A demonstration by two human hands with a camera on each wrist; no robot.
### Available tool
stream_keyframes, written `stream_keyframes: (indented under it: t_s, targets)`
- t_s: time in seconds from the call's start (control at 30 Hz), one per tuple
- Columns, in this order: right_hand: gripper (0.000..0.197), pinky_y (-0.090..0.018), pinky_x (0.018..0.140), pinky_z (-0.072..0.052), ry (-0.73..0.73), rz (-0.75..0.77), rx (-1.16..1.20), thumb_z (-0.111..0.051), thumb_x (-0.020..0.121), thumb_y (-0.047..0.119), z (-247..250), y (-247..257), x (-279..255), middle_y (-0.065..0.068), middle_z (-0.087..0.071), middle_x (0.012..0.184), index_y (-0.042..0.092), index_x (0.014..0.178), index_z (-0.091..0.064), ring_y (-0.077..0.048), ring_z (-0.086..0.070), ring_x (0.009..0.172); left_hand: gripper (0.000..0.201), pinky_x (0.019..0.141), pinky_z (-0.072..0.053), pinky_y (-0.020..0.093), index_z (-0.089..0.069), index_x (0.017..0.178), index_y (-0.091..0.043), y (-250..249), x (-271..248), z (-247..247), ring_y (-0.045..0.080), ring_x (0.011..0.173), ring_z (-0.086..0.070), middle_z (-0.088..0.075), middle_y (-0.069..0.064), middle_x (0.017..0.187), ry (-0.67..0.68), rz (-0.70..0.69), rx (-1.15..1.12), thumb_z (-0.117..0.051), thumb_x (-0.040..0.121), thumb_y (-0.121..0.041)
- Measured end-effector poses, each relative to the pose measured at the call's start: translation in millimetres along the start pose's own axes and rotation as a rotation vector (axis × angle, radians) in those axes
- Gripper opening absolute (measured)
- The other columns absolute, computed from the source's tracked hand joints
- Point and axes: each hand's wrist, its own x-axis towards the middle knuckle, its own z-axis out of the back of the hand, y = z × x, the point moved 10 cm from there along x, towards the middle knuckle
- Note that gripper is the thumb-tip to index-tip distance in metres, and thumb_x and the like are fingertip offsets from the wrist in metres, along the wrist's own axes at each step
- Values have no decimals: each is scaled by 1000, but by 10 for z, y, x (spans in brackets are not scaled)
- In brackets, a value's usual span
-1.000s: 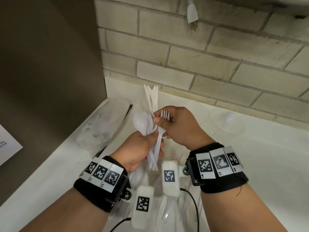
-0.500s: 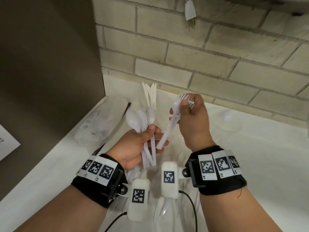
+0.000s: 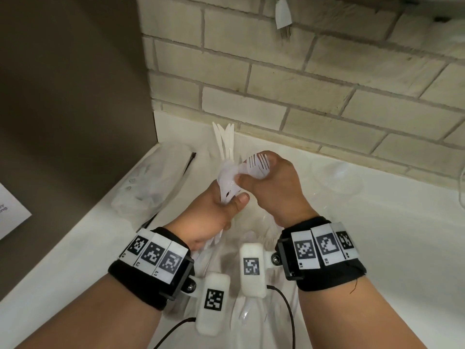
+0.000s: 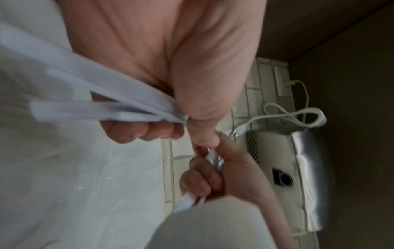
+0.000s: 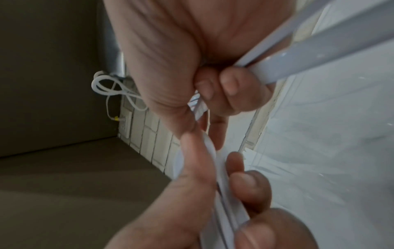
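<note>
My left hand (image 3: pixel 214 215) grips a bundle of white plastic spoons and knives (image 3: pixel 227 182) by the handles, with the knife tips (image 3: pixel 224 137) pointing up toward the wall. In the left wrist view the handles (image 4: pixel 119 111) fan out from the curled fingers (image 4: pixel 145 133). My right hand (image 3: pixel 273 190) holds a few white plastic forks (image 3: pixel 258 163), tines up, close beside the bundle. Its thumb and fingertip touch the spoon bowls. In the right wrist view the fork handles (image 5: pixel 302 53) run under the curled fingers (image 5: pixel 226 84).
A white counter (image 3: pixel 377 235) meets a brick wall (image 3: pixel 327 102) and a brown panel (image 3: pixel 75 109) on the left. A clear plastic bag (image 3: pixel 151 187) lies at the left. More white cutlery (image 3: pixel 247 311) lies under my wrists. A plug (image 3: pixel 283 18) hangs above.
My right hand pulled the forks out and away to the right, then brought them back against the bundle. The left hand kept its grip and stayed about where it was.
</note>
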Motion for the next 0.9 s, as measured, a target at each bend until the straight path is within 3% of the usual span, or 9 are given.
stream_keyframes:
  t_s: [0.1, 0.23, 0.3, 0.4, 0.47, 0.6, 0.73, 0.9]
  targets:
    - [27, -24, 52, -42, 30, 11, 49, -83, 71, 14, 9, -52, 21, 7, -61, 71, 23, 81, -59, -9, -56, 61, 23, 65, -43, 35, -56, 100, -17, 15, -38, 32, 17, 63, -48, -55, -1, 74, 5, 18, -115, -55, 92, -38]
    - [28, -18, 51, -39, 105, 41, 22, -83, 72, 17, -62, -23, 27, 11, -60, 68, 25, 83, -59, -1, -53, 53, 35, 84, -52, 40, -57, 103, -7, 57, -58, -32, 20, 72, -64, -61, 2, 72, 74, 77, -237, -56, 83, -36]
    - [28, -20, 55, -41, 76, 27, 19, -79, 77, 25, -11, -16, 75, 9, -61, 75, 19, 98, -61, -3, -52, 55, 27, 75, -54, 37, -56, 97, -5, 67, -60, -48, 20, 65, -62, -57, 3, 70, 81, 108, -301, -56, 85, -30]
    - [33, -27, 61, -47, -102, 47, 136, -62, 91, 31, 351, 134, 229, 1, -59, 90, 17, 118, -50, -12, -53, 65, 24, 58, -45, 28, -57, 101, -6, 105, -54, 23, 15, 55, -50, -51, 0, 66, 12, 139, -341, -54, 92, -28]
    - [25, -23, 57, -49, -198, 141, 220, -50, 98, 18, 625, 345, 342, -4, -56, 91, 15, 122, -44, -12, -51, 62, 24, 60, -42, 28, -59, 105, -5, 134, -46, 52, 14, 56, -47, -50, 0, 67, -17, 146, -330, -54, 94, -25]
    - [26, -18, 66, -49, -297, 262, 340, -42, 98, 3, 877, 430, 578, -3, -56, 89, 18, 120, -41, -11, -51, 65, 17, 67, -48, 28, -60, 107, -3, 175, -41, -38, 14, 65, -53, -56, 4, 75, 38, 167, -351, -55, 92, -9]
    - [26, -20, 69, -51, -307, 183, 395, -44, 97, -1, 795, 26, 767, -5, -55, 83, 20, 112, -45, -5, -55, 59, 14, 74, -49, 33, -62, 97, -7, 134, -32, -125, 21, 75, -62, -63, 3, 72, 86, 140, -291, -54, 93, -17]
    - [25, -33, 80, -53, -251, -49, 476, -46, 98, 3, 638, -498, 864, -3, -58, 90, 28, 100, -48, -16, -60, 71, 16, 78, -49, 35, -61, 97, -9, 148, -31, -168, 23, 78, -64, -64, 3, 73, 98, 148, -256, -52, 94, -22]
